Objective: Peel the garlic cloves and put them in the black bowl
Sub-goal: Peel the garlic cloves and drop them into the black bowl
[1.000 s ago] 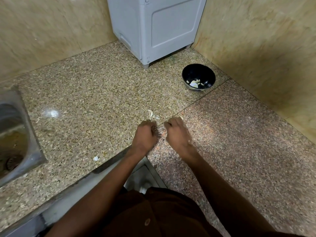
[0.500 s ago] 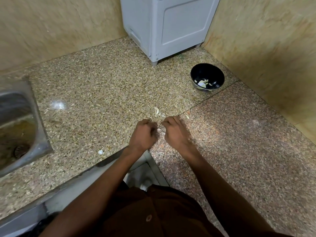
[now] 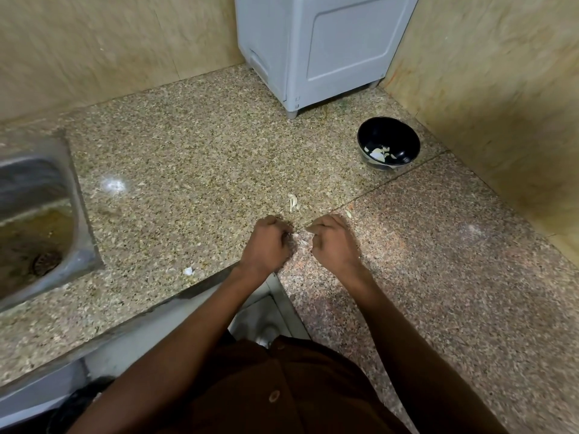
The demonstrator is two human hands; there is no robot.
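Note:
My left hand (image 3: 266,244) and my right hand (image 3: 333,242) are close together over the granite counter, fingers curled. Between their fingertips they pinch a small garlic clove (image 3: 299,239), mostly hidden by the fingers. A piece of pale garlic skin (image 3: 293,202) lies on the counter just beyond my hands, and a smaller scrap (image 3: 348,213) lies beside my right hand. The black bowl (image 3: 388,142) stands at the far right near the wall, with a few pale peeled cloves (image 3: 379,153) inside.
A grey appliance (image 3: 316,48) stands on feet at the back of the counter. A steel sink (image 3: 34,220) is set in at the left. A white scrap (image 3: 188,270) lies near the counter's front edge. Tiled walls close in the back and right.
My hands stay together on the clove, working at it with small finger movements. The view has shifted a little, so the bowl and appliance appear further right.

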